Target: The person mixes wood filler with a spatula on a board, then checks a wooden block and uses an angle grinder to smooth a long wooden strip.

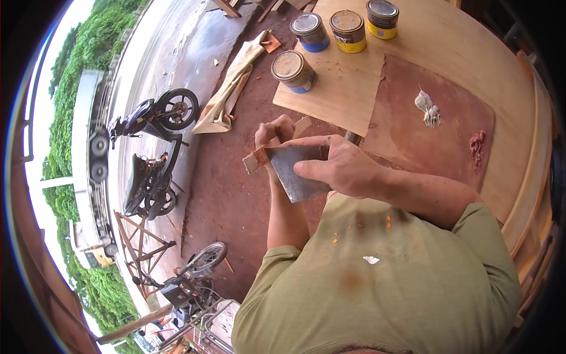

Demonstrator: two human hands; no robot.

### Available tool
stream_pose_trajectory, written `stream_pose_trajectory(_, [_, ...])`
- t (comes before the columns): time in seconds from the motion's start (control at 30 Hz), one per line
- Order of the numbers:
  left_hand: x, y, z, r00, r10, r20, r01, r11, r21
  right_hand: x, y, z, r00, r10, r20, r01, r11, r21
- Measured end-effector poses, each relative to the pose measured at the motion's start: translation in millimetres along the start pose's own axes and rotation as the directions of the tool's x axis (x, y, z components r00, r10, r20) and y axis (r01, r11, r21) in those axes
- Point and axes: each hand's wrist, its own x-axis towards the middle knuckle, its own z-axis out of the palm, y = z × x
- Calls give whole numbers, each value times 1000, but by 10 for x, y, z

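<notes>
My right hand grips a flat grey metal scraper blade, its thumb pressed on the near face and its fingers behind. Just beyond the blade, my left hand is closed around a narrow, light, wooden-looking piece, partly hidden by the fingers. A flat end smeared with reddish-brown paste shows at the blade's left edge. Whether this end belongs to the same piece, I cannot tell. On a reddish-stained board to the right lie a white lump of paste and a pinkish-red lump.
Several lidded cans, including a blue-based one and a yellow-based one, stand on the plywood sheet. A crumpled beige cloth lies on the reddish ground. Motorcycles stand at left, with a truck beyond.
</notes>
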Motion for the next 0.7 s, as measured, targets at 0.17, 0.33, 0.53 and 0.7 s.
stream_pose_trajectory(0.17, [50,44,-231,994,-81,70,61,965,255,-65,-17,-12,993,100,-66,-96,993,71])
stream_pose_trajectory(0.33, [41,85,-220,999,-44,9,38,934,356,-75,10,-45,993,110,-45,-100,977,189])
stream_pose_trajectory(0.53, [-17,87,-297,998,-56,-36,66,897,437,-22,124,-89,990,138,-12,-133,973,191])
stream_pose_trajectory(0.7, [-42,115,-313,995,-69,77,25,886,463,-117,-39,7,978,201,-54,-181,949,259])
